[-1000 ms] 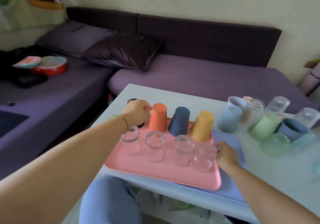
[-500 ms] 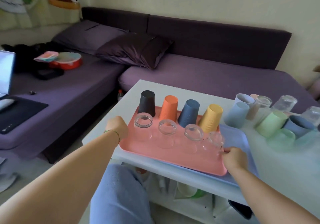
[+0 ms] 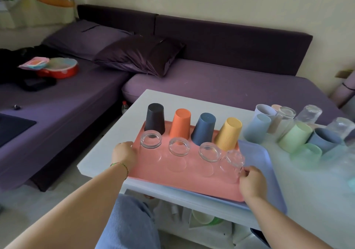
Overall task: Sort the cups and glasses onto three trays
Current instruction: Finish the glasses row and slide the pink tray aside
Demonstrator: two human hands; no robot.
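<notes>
Your left hand (image 3: 124,155) is no longer up at the black cup (image 3: 155,119); it is now sitting at the left rim of the pink tray (image 3: 172,179), fingers curling over the edge and gripping it. Your right hand (image 3: 251,181) is keeping its hold on the opposite rim, fingers folding round it just beside the fourth glass (image 3: 233,159); whether they are also brushing that glass I cannot tell. Between your hands the clear glasses (image 3: 178,146) are standing upturned in a row, and just beyond them the black cup, orange cup (image 3: 180,124), dark blue cup (image 3: 204,128) and yellow cup (image 3: 228,133) are standing mouth-down. Beneath your right hand a blue tray (image 3: 269,171) is showing under the pink one. Well right of that hand, the unsorted cups and glasses (image 3: 295,137) are waiting on the table (image 3: 107,152). This tray is looking full, so you are probably readying to shift it aside and free the blue one.
</notes>
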